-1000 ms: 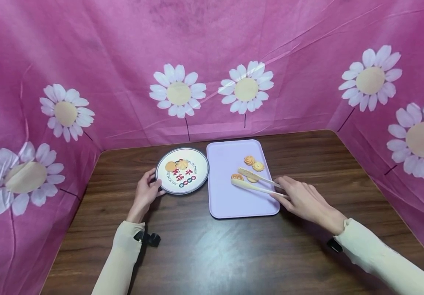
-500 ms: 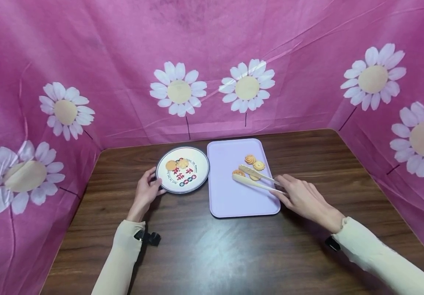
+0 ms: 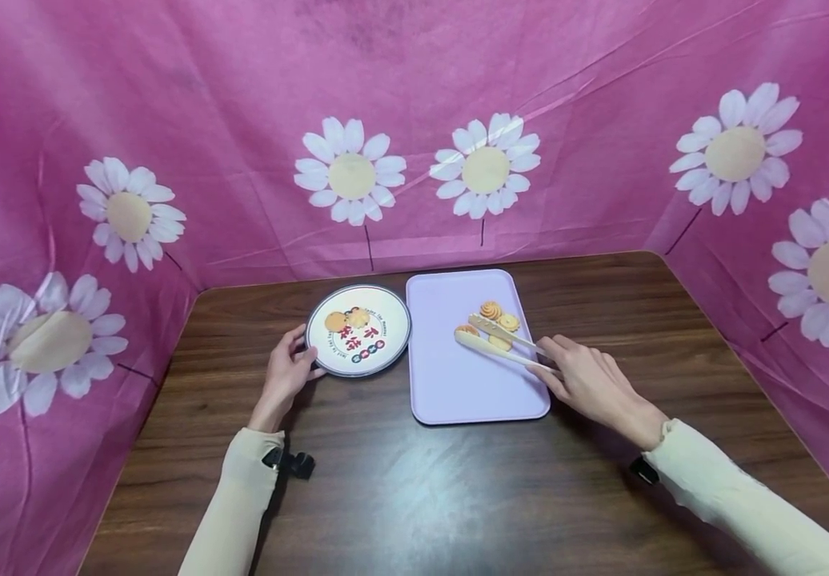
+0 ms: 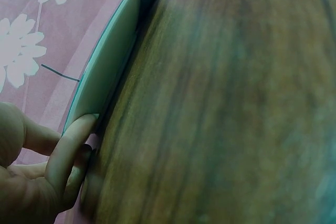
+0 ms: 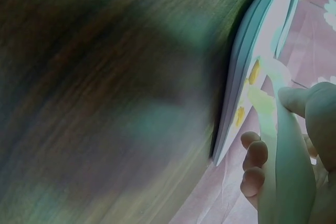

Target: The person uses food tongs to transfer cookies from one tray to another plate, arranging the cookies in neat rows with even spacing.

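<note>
My left hand [image 3: 286, 372] holds the left edge of a round white plate [image 3: 388, 352] with a dark rim; the thumb lies over it, other fingers below. Two cookies [image 3: 359, 318] lie on this plate, over printed red characters. In my right hand [image 3: 594, 384] I grip pale tongs [image 3: 494, 350], thumb on one arm and fingers on the other. Their tips reach over a lilac tray [image 3: 458, 400]. A cookie [image 3: 466, 329] shows between the tips, partly hidden; whether it touches the tray I cannot tell. Beside the tongs are three more cookies [image 3: 490, 310].
The plate stands right against the tray's left side, on a dark wood-grain table [image 3: 386, 496]. Pink cloth [image 3: 414, 64] with large white daisies encloses the table's back and sides. A black strap device [image 3: 299, 466] sits on each wrist.
The tongs' tips have drawn slightly closer together and moved a little toward the back, the cookie between them shifting the same way. My left hand and the plate stay put.
</note>
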Demonstrator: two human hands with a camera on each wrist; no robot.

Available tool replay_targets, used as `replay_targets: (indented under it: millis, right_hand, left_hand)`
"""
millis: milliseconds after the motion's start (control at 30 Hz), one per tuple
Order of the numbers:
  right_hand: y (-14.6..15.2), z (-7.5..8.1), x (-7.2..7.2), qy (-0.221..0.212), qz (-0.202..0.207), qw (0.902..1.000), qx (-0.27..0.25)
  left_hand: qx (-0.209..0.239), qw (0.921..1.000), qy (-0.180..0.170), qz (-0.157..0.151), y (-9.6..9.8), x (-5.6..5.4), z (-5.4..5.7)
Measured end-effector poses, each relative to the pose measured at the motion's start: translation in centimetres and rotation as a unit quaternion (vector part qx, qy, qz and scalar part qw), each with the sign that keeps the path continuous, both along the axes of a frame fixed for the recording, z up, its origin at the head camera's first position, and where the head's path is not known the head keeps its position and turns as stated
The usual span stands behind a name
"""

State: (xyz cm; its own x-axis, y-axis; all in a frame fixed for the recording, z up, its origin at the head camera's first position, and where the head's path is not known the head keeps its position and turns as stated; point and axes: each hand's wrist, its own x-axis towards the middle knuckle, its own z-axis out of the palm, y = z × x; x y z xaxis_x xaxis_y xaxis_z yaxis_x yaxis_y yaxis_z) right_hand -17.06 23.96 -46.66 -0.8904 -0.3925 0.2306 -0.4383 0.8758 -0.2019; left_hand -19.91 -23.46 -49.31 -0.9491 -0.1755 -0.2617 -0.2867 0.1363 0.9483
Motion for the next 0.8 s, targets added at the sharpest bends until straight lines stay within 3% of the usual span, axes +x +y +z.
replay_targets:
  millis: [800]
  right_hand:
    - [0.0, 0.0, -1.4, 0.060, 0.061, 0.9962, -0.013]
  left_hand:
    - [0.001, 0.9999, -0.012, -0.001, -0.2, -0.2, 0.1]
